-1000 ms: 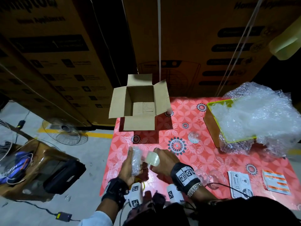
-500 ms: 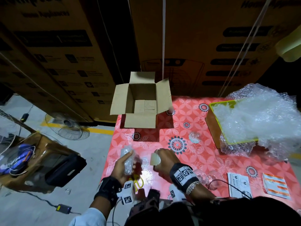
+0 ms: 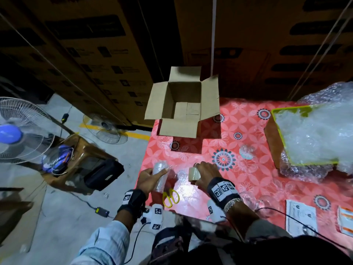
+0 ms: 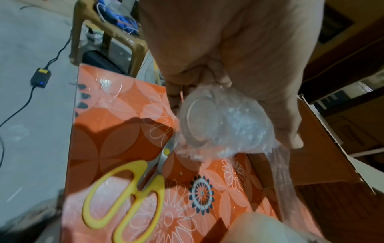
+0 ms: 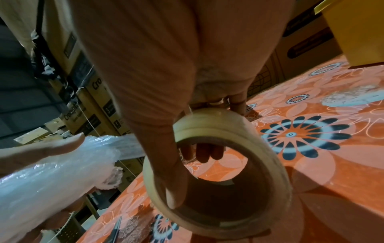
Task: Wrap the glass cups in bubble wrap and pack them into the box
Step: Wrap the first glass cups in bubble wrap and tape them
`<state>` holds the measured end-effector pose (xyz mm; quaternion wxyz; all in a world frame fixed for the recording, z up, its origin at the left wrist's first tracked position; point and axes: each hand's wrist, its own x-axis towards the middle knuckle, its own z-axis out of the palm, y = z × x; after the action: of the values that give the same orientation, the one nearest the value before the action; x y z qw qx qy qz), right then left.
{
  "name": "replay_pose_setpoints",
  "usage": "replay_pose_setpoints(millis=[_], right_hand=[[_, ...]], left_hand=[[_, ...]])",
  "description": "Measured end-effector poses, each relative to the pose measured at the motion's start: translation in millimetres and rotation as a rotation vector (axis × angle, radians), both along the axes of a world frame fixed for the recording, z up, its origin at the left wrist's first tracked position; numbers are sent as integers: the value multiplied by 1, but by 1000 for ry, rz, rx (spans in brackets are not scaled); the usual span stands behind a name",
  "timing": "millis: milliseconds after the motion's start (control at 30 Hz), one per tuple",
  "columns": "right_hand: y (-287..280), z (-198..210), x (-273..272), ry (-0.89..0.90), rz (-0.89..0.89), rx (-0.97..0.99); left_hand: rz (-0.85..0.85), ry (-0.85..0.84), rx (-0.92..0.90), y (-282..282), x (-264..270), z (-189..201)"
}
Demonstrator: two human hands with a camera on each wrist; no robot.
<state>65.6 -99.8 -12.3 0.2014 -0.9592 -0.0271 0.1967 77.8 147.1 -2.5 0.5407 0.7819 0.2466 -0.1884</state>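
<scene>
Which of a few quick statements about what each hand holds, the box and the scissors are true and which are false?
1. The left hand grips a bubble-wrapped cup. True.
2. The right hand holds the scissors. False: it holds a roll of tape; the yellow-handled scissors lie on the table.
3. The cardboard box is taped closed. False: its flaps are open and nothing shows inside.
4. A strip of clear tape runs from the roll to the wrapped cup. True, as the right wrist view shows.
5. The scissors lie near the table's front edge, between the two hands. True.
</scene>
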Motion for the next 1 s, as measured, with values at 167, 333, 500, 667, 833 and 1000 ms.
replay_pose_setpoints(millis=[167, 333, 500, 667, 833, 1000], right_hand=[[1, -4, -10, -4, -90, 4], [8, 4, -21, -13, -231, 30], [19, 7, -40, -59, -401, 92], [39, 14, -62, -143, -461, 57], [77, 10, -85, -257, -383, 74], [122, -23, -84, 49, -366, 161]], left_hand=[[-87, -54, 58, 17, 1, -10], [-229, -34, 47, 25, 0, -8], [-299, -62, -25, 36, 7, -15], [-314, -81, -18, 41, 14, -19], [-347, -73, -35, 45, 22, -24], [-376, -82, -18, 43, 21, -24]])
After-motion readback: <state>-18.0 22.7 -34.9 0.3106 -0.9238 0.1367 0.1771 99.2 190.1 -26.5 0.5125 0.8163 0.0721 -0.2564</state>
